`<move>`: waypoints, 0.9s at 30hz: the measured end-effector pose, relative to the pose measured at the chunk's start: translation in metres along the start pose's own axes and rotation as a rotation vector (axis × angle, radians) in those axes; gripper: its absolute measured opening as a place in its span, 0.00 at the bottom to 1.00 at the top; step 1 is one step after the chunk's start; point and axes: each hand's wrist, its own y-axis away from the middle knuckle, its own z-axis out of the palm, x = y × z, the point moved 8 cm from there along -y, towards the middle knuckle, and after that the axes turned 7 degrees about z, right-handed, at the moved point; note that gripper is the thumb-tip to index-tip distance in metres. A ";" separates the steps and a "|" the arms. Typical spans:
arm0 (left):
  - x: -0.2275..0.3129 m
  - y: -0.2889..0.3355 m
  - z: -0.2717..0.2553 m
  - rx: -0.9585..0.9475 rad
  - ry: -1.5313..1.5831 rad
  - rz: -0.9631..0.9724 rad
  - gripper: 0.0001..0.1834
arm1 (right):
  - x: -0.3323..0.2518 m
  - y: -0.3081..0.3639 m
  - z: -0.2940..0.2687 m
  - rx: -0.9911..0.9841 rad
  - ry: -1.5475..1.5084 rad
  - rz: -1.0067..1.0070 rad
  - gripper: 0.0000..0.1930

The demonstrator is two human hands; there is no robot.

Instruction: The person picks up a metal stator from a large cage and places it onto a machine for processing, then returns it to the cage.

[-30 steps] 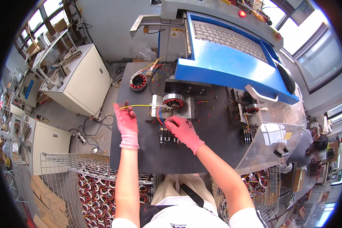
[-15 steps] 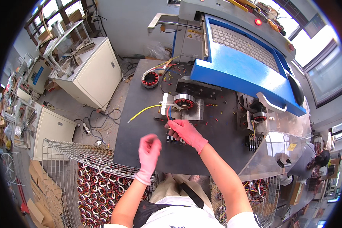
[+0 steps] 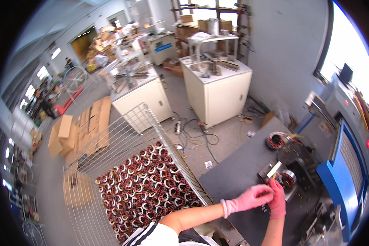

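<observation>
Both my hands wear pink gloves and meet over the dark worktable (image 3: 229,176), just in front of a motor stator (image 3: 289,179) seated in a metal fixture. My right hand (image 3: 278,201) is closed, its fingertips up at the stator's lead wires (image 3: 276,177); the glove partly hides them. Beside it, my left hand (image 3: 248,199) has its fingers bent together against the right hand; whatever they may pinch is hidden. A second stator (image 3: 274,141), with red windings and loose leads, lies farther back on the table.
A wire basket (image 3: 151,123) full of stators stands left of the table. Beyond are two cream cabinets (image 3: 221,96), cables (image 3: 188,133) on the floor and flattened cardboard (image 3: 88,127). A blue-framed machine (image 3: 340,180) borders the table at right.
The view has swung left, bringing the basket and cabinets toward the middle. My left hand, apart from the right before, has come over to it at the stator's wires.
</observation>
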 end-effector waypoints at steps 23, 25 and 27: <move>-0.080 0.058 -0.024 -0.317 -1.461 0.046 0.36 | 0.013 0.021 -0.053 0.241 0.577 -0.044 0.07; -0.078 0.060 -0.024 -0.324 -1.462 0.056 0.35 | 0.016 0.020 -0.051 0.254 0.610 -0.104 0.07; -0.078 0.063 -0.026 -0.344 -1.476 0.055 0.34 | 0.016 0.020 -0.044 0.261 0.693 -0.179 0.07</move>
